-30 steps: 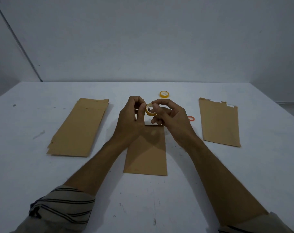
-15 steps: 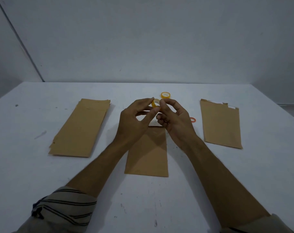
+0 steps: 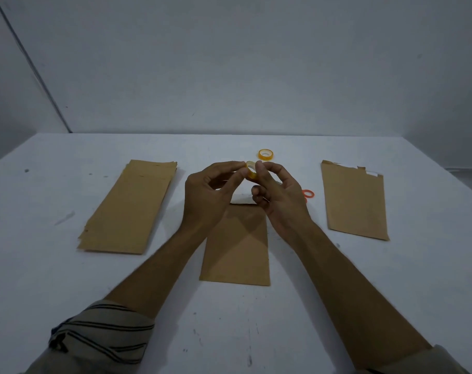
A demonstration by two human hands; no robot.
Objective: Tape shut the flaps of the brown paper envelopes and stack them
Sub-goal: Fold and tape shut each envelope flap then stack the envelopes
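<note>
head view: left hand (image 3: 205, 197) and right hand (image 3: 282, 197) pinch one yellow tape ring (image 3: 251, 171) above a brown envelope (image 3: 237, 255).

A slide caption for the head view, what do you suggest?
Left hand and right hand pinch a tape roll above the middle envelope.
</note>
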